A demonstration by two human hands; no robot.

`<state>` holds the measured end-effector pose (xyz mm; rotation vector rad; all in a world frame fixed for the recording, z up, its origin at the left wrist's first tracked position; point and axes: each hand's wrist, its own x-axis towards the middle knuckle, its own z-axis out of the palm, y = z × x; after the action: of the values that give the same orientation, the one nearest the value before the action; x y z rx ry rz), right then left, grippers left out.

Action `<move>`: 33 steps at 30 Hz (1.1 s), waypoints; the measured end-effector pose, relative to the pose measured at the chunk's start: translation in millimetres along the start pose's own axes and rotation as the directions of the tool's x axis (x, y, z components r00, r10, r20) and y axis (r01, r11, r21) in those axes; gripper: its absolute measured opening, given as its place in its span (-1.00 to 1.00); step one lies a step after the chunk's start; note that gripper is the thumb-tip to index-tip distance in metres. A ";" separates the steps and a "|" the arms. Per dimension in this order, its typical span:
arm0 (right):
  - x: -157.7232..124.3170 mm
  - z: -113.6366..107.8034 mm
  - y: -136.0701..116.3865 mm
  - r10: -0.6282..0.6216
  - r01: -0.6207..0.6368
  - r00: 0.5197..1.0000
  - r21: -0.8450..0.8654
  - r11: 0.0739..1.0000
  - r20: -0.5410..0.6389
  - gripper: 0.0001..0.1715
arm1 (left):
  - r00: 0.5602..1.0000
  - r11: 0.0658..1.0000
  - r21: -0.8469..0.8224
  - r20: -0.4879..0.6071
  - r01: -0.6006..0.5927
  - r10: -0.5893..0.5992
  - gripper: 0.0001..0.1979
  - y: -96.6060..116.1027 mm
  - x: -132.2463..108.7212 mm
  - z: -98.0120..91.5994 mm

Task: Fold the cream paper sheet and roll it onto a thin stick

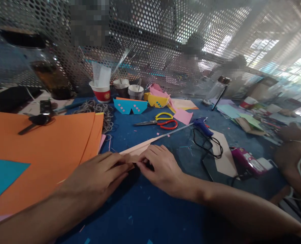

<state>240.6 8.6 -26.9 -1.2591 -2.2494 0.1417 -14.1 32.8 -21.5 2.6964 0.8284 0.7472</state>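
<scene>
A folded strip of peach paper (137,150) lies on the blue table in front of me. My left hand (102,173) is over its near left end, fingers together and pressed on the paper, the thumb side partly hidden. My right hand (163,166) pinches the near edge of the same paper between thumb and curled fingers. Beyond the paper lie scissors (156,122) with one yellow and one red handle. A clear ruler-like strip (175,130) runs from the paper's far end toward a blue glue gun (203,127).
Large orange sheets (56,142) cover the left side, with a teal piece (5,178) on top. Blue paper glasses (130,106), paper cups (101,91) and grey yarn (97,112) stand behind. A purple device (248,161) and another person's arm (292,162) are at right.
</scene>
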 end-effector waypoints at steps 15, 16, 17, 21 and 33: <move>-1.2 -1.7 -3.5 0.053 -0.054 0.999 0.057 0.997 0.012 -0.87 | 0.997 0.991 0.115 -0.016 -0.067 0.069 -0.61 3.0 -5.3 8.4; -1.5 -1.7 -3.7 0.053 -0.054 0.999 0.059 0.997 0.012 -0.87 | 0.997 0.991 0.112 -0.019 -0.067 0.069 -0.62 2.8 -5.7 8.7; -1.9 -1.9 -3.9 0.053 -0.054 0.999 0.061 0.997 0.011 -0.87 | 0.997 0.991 0.112 -0.023 -0.069 0.072 -0.63 2.6 -6.0 9.1; -4.1 -3.9 -4.1 0.059 -0.060 0.998 0.086 0.994 0.008 -0.91 | 0.996 0.988 0.131 -0.038 -0.078 0.084 -0.63 2.4 -6.3 10.2; 0.1 -21.6 1.9 0.125 -0.111 0.990 0.182 0.977 -0.069 -0.80 | 0.996 0.991 0.100 -0.026 -0.086 0.089 -0.62 2.3 -5.5 6.3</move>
<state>253.1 6.0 -9.3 -1.2788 -2.0446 0.3234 -13.7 27.4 -28.3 2.8326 0.7775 0.7877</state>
